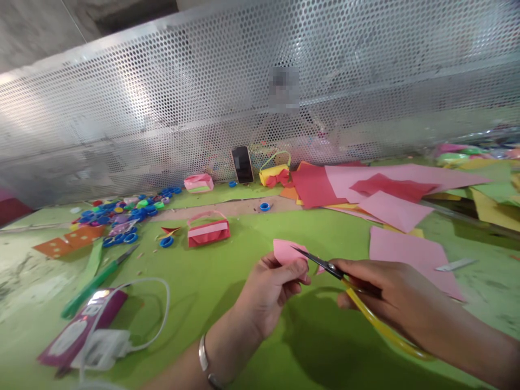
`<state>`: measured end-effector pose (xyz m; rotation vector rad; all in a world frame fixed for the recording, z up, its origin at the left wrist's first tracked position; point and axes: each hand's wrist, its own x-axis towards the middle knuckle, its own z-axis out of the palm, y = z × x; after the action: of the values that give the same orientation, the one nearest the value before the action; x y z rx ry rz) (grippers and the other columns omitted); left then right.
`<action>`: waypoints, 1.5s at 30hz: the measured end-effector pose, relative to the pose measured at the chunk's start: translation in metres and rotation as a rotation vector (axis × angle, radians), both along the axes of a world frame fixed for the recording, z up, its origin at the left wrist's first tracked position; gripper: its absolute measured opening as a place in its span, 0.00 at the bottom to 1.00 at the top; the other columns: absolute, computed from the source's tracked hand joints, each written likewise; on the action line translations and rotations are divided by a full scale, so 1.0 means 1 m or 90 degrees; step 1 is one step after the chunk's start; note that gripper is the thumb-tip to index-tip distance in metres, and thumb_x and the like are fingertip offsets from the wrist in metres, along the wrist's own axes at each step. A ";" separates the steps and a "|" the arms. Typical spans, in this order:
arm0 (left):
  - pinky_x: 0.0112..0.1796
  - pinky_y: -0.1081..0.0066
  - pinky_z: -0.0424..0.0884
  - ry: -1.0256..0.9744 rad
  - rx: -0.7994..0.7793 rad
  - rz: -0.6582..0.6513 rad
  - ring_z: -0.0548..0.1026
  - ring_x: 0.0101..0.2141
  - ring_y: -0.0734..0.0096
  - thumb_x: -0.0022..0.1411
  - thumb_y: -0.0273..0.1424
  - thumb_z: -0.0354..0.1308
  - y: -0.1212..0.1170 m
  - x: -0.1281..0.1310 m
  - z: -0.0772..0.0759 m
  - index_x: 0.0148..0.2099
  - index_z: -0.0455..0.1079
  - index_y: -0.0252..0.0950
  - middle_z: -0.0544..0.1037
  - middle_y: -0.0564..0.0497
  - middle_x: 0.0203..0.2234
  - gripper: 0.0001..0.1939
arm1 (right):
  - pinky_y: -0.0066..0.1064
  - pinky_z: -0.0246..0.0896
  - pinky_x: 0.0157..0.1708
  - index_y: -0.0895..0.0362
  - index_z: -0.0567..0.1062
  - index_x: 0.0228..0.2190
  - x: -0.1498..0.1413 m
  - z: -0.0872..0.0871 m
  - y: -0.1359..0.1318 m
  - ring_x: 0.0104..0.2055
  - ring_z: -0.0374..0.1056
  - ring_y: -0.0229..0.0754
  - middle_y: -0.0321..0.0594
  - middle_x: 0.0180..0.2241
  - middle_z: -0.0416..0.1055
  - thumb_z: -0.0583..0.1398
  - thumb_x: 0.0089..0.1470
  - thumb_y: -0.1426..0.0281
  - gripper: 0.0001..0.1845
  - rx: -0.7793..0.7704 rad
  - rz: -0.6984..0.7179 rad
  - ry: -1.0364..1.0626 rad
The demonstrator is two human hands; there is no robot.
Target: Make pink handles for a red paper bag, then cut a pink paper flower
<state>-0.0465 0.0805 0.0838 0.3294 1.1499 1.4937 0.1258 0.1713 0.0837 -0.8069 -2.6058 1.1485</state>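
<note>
My left hand (270, 290) pinches a small pink piece of paper (286, 251) above the green table (195, 281). My right hand (385, 290) grips yellow-handled scissors (325, 265), whose dark blades lie against the right edge of the pink piece. The two hands are close together at the centre front. A silver bangle is on my left wrist.
A red-and-pink paper handbag (208, 230) stands ahead. Sheets of pink, red and yellow paper (390, 200) lie at the right. Blue rings (122, 216), a green-handled tool (95, 281), a device with white cable (87, 330), a phone (242, 164) and a perforated metal wall (244, 97) are around.
</note>
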 end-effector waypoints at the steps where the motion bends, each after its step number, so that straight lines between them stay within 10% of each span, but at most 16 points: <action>1: 0.19 0.84 0.62 0.013 0.000 -0.003 0.70 0.19 0.83 0.38 0.27 0.73 0.000 0.000 -0.001 0.29 0.76 0.30 0.74 0.53 0.17 0.13 | 0.26 0.56 0.23 0.53 0.73 0.33 -0.001 0.000 0.000 0.26 0.69 0.41 0.37 0.25 0.75 0.55 0.57 0.58 0.13 0.003 -0.001 -0.003; 22: 0.17 0.82 0.58 0.053 0.014 -0.066 0.68 0.17 0.83 0.39 0.27 0.72 0.000 -0.004 -0.002 0.31 0.77 0.31 0.74 0.54 0.16 0.13 | 0.25 0.59 0.26 0.53 0.72 0.34 -0.003 -0.003 -0.005 0.28 0.71 0.41 0.36 0.26 0.74 0.53 0.58 0.62 0.10 0.015 0.017 0.006; 33: 0.17 0.81 0.58 0.093 0.023 -0.134 0.68 0.17 0.83 0.37 0.32 0.73 -0.001 -0.002 -0.001 0.23 0.74 0.31 0.73 0.54 0.16 0.12 | 0.30 0.62 0.25 0.52 0.70 0.45 0.001 -0.020 0.000 0.27 0.69 0.43 0.37 0.30 0.73 0.59 0.54 0.64 0.16 0.331 -0.009 0.094; 45: 0.17 0.82 0.58 0.067 -0.003 -0.150 0.67 0.16 0.84 0.37 0.30 0.73 -0.002 -0.002 0.004 0.22 0.74 0.30 0.71 0.55 0.14 0.12 | 0.30 0.57 0.16 0.53 0.67 0.43 0.003 -0.019 0.005 0.25 0.73 0.43 0.39 0.30 0.76 0.42 0.64 0.59 0.18 0.657 -0.011 0.099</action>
<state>-0.0484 0.0784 0.0878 0.5272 1.1548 1.2785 0.1286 0.1762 0.0648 -0.4540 -2.5238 -0.2089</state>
